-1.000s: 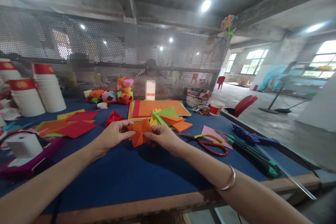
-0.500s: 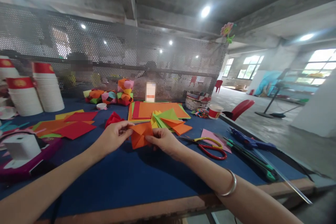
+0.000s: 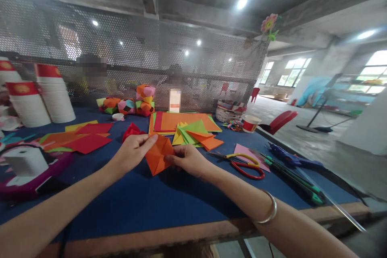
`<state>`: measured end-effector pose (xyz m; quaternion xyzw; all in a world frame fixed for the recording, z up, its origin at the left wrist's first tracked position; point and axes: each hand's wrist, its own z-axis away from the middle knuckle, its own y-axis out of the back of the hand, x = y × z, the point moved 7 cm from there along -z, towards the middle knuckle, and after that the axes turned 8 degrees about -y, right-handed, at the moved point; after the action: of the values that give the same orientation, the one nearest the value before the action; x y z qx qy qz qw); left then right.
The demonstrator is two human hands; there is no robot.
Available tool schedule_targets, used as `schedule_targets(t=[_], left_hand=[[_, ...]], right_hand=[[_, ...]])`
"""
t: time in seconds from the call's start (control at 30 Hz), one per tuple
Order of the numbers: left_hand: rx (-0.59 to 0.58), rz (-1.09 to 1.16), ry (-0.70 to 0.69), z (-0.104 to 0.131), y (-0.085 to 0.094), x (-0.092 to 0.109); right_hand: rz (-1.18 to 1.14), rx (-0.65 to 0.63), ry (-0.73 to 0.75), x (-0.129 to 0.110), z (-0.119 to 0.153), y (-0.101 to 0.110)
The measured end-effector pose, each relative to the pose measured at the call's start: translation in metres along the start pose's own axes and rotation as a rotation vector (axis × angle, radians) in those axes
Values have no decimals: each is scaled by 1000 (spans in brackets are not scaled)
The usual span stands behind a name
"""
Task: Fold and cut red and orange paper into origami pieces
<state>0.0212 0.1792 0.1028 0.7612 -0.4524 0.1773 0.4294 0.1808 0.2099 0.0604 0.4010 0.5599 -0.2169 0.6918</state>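
Note:
Between my two hands is a creased sheet of orange origami paper point(image 3: 157, 156), held just above the blue tabletop. My left hand point(image 3: 133, 152) pinches its upper left edge between thumb and fingers. At the right edge, my right hand point(image 3: 187, 160) grips it, with the thumb on the near face and the other fingers partly hidden. Behind the left hand lies a folded red paper piece point(image 3: 133, 130). Folded green, yellow and orange papers point(image 3: 193, 134) fan out just beyond my right hand, in front of a stack of coloured sheets point(image 3: 187, 122).
Scissors point(image 3: 246, 165), a green cutter point(image 3: 296, 181) and a blue glue gun point(image 3: 293, 156) lie to the right. Loose sheets point(image 3: 87, 141), a purple power strip point(image 3: 33, 173) and paper cup stacks point(image 3: 54, 96) stand left. Folded paper balls point(image 3: 145, 98) sit by the mesh screen point(image 3: 193, 60).
The orange paper has turned and tilted, so a corner now points down and more of its creased face shows. Both hands still hold it. The view has shifted slightly.

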Motion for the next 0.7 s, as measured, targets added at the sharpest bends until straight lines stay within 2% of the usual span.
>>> schedule_targets(t=[0.27, 0.5, 0.63, 0.7], left_hand=[[-9, 186, 212, 5, -7, -12], [8, 123, 259, 6, 1, -19], [-5, 81, 298, 7, -6, -19], [8, 86, 271, 9, -11, -15]], right_hand=[[-36, 1, -17, -3, 3, -1], [-106, 133, -30, -4, 2, 12], [-111, 178, -38, -6, 3, 12], [-124, 176, -37, -9, 5, 7]])
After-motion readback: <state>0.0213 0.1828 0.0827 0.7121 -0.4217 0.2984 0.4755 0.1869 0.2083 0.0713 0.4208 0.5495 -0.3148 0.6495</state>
